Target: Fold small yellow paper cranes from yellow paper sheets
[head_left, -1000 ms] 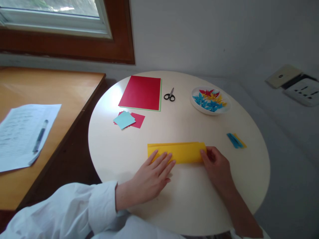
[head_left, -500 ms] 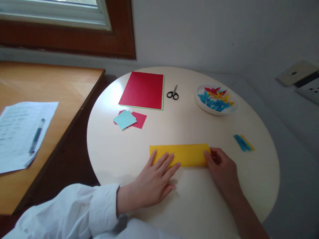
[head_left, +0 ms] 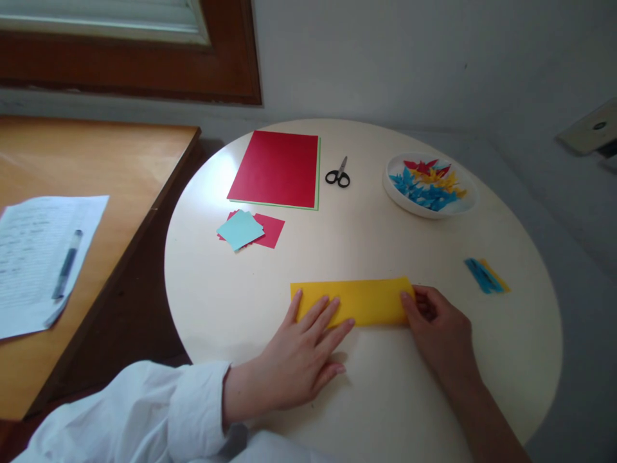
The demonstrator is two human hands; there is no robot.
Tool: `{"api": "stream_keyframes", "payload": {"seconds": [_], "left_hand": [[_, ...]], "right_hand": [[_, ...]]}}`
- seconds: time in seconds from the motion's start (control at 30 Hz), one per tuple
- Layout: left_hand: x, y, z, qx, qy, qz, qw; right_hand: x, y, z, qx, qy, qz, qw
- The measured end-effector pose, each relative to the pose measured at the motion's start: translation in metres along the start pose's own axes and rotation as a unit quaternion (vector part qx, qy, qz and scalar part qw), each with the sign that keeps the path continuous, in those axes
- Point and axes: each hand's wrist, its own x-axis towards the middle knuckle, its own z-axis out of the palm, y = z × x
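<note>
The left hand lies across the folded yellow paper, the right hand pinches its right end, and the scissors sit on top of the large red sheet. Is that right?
Not quite. The head view shows the scissors on the round table, just right of the large red sheet. The left hand and right hand are as you say on the yellow paper.

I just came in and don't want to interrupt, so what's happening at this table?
A person has both hands on a folded strip of yellow paper. The left hand lies spread over its left part, and the right hand pinches its right end. Beyond it are small paper squares, a large red sheet, scissors and a white dish of folded paper shapes.
</note>
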Motion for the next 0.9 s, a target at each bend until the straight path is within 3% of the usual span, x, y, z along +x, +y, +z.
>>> {"api": "stream_keyframes", "payload": {"seconds": [0.63, 0.9], "left_hand": [[0.0012, 0.0006, -0.0009, -0.001, -0.01, -0.006, 1.0], [0.0007, 0.0007, -0.0011, 0.001, -0.013, -0.006, 1.0]], "right_hand": [[-0.0013, -0.0032, -0.0001, -0.027, 0.014, -0.005, 1.0], [-0.0012, 0.0038, 0.0017, -0.036, 0.007, -0.057, 0.998]]}}
